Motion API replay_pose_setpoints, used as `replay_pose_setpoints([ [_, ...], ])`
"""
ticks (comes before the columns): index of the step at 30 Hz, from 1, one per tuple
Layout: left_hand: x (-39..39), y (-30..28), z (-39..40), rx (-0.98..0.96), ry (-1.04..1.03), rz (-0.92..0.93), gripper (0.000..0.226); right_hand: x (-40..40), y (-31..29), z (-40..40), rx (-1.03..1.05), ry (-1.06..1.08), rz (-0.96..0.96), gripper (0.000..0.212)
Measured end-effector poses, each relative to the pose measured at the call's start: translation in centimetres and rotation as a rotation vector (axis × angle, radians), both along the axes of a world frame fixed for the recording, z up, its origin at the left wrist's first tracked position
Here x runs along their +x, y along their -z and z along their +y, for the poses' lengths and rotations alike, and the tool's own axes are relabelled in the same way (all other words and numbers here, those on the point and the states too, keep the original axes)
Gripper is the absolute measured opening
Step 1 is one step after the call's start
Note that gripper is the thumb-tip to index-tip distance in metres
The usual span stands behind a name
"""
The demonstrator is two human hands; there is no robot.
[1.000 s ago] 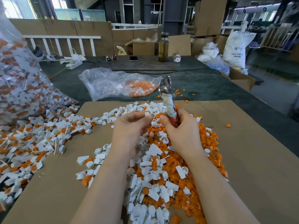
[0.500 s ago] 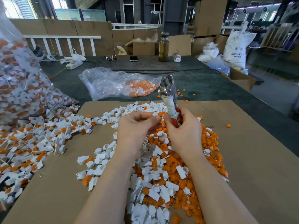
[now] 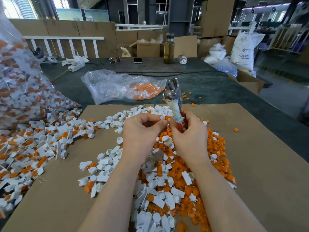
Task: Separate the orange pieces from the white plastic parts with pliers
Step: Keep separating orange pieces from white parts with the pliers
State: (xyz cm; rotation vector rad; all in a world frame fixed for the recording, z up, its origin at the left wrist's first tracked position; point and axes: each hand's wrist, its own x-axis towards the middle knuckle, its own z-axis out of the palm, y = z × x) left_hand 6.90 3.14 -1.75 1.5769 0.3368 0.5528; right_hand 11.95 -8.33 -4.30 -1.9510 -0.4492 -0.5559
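Head cam: left hand [image 3: 142, 131] pinches a white part [image 3: 163, 117] with its orange piece [image 3: 167, 117] above the pile, right hand [image 3: 189, 136] grips the pliers [image 3: 174, 101], so I'd hold steady and twist gently.

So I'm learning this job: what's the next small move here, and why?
Probably pull the orange piece off the white part. The left hand pinches that part, the right hand fingers meet it while gripping the pliers, whose head points up and away, not on the piece.
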Motion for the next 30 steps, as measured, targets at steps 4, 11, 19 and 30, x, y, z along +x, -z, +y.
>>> replay_pose_setpoints([
  [4, -0.12, -0.13, 0.03, 0.058, 0.001, -0.005, 0.022, -0.11, -0.05, -0.08, 0.01, -0.005, 0.001, 0.014],
  [11, -0.08, 0.03, -0.26, 0.183, -0.019, -0.027, 0.028, -0.11, -0.09, -0.08, -0.008, -0.021, 0.016, 0.013],
  [19, -0.06, 0.18, -0.13, 0.03, -0.034, -0.037, 0.017, -0.12, -0.45, -0.2, 0.064, -0.14, 0.082, 0.013],
  [30, 0.0, 0.33, -0.33, -0.003, -0.091, -0.079, 0.017, -0.19, -0.42, 0.04, 0.039, -0.156, 0.11, 0.016],
])
